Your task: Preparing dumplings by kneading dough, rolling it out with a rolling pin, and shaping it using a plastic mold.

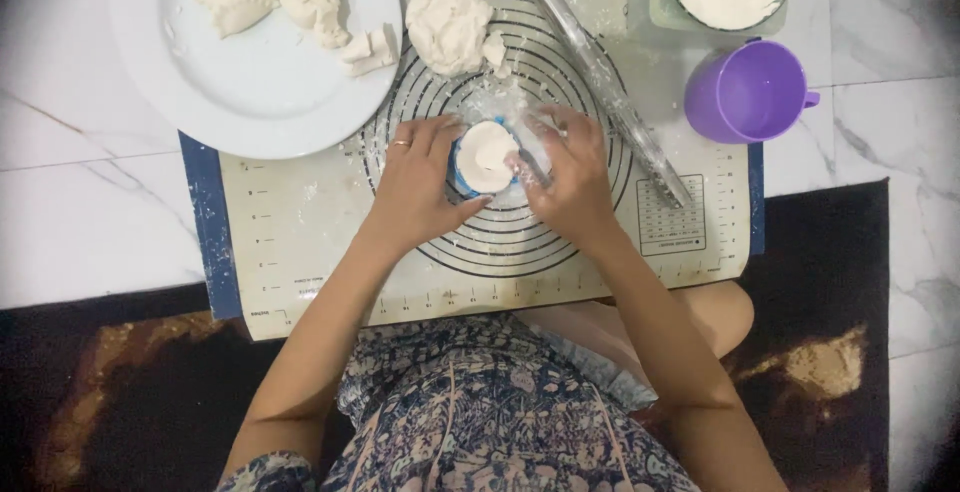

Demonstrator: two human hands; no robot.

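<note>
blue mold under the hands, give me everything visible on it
The mold is small and round, blue with a white edge, and looks plastic. It lies open and flat on the mat, at the middle of the mat's printed rings. A round of pale dough covers nearly all of its face, so only the left and lower rim shows. The left hand cups its left side; the right hand touches its right edge. Any hinge or handle is hidden.

White marble floor (80,222): baking mat (300,222), white plate (250,82), purple cup (745,92), dark rug (820,282).
</note>
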